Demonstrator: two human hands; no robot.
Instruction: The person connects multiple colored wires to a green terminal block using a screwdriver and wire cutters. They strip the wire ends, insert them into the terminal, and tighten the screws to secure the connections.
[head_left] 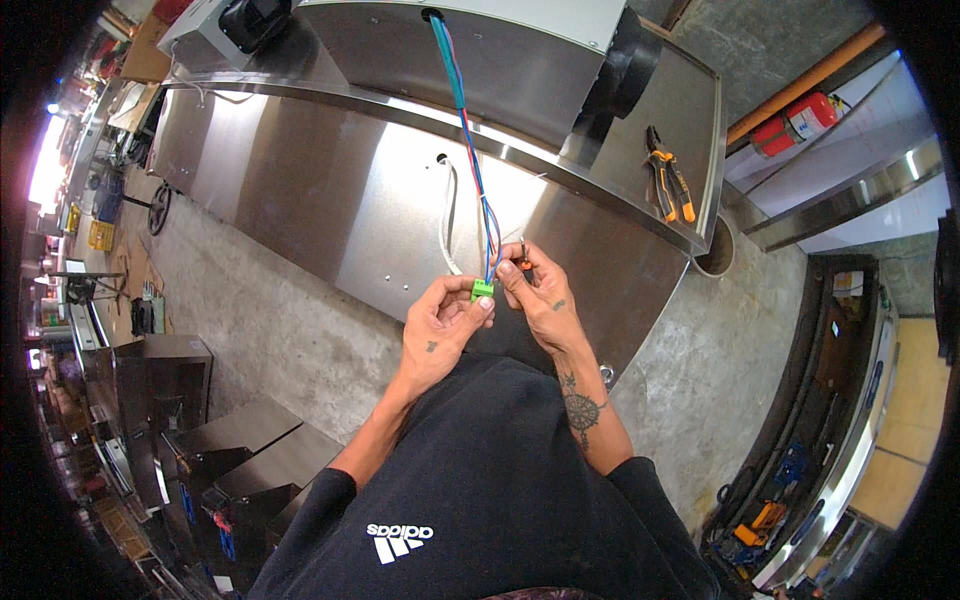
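My left hand (440, 322) pinches a small green terminal block connector (483, 290) between thumb and fingers. Blue and red wires (481, 195) run down into the connector from a teal sleeve (448, 65), which leaves a hole in the metal housing above. Close beside it, my right hand (540, 300) is closed around a small orange-and-black screwdriver (527, 266) whose thin metal shaft points away from me. Its thumb and forefinger are next to the wires; whether they touch them I cannot tell. A white cable (448, 215) comes out of a hole in the steel panel and passes behind my left hand.
The long stainless steel panel (330, 180) spans the space before me. On the ledge at upper right lie orange-handled pliers (667, 180). Farther right is a red fire extinguisher (795, 125). Dark metal boxes (245, 440) stand at lower left on the concrete floor (250, 280).
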